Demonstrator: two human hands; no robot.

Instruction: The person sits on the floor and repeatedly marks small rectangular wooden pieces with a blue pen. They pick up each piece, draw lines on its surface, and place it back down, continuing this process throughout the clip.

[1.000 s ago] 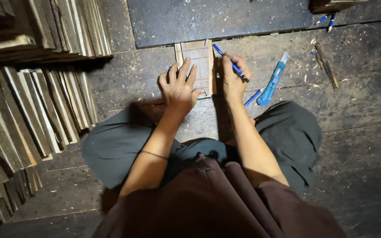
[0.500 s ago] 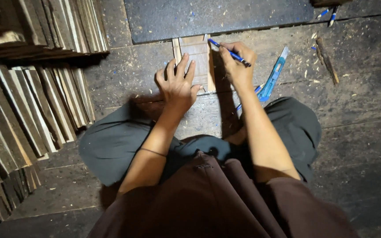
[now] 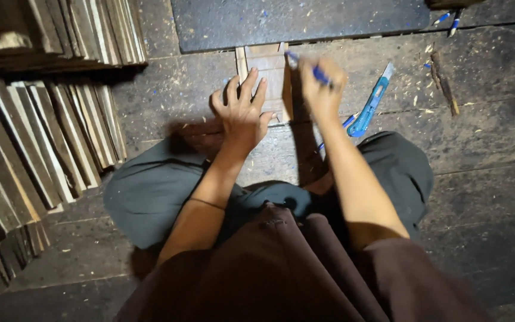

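Left hand (image 3: 244, 113), fingers spread flat on a small pale rectangular wooden piece (image 3: 267, 74); right hand (image 3: 323, 89), fingers gripping a blue pen (image 3: 317, 73) beside it; blue utility knife (image 3: 369, 106) lying right of them.

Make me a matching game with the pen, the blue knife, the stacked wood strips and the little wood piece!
Things:
1. pen
2. blue knife
3. wood strips
4. wood piece

Places:
A. under the left hand
B. piled on the left side of the picture
C. lying on the floor beside the knee
D. in the right hand

Pairs: 1-D, 2-C, 3-B, 4-A
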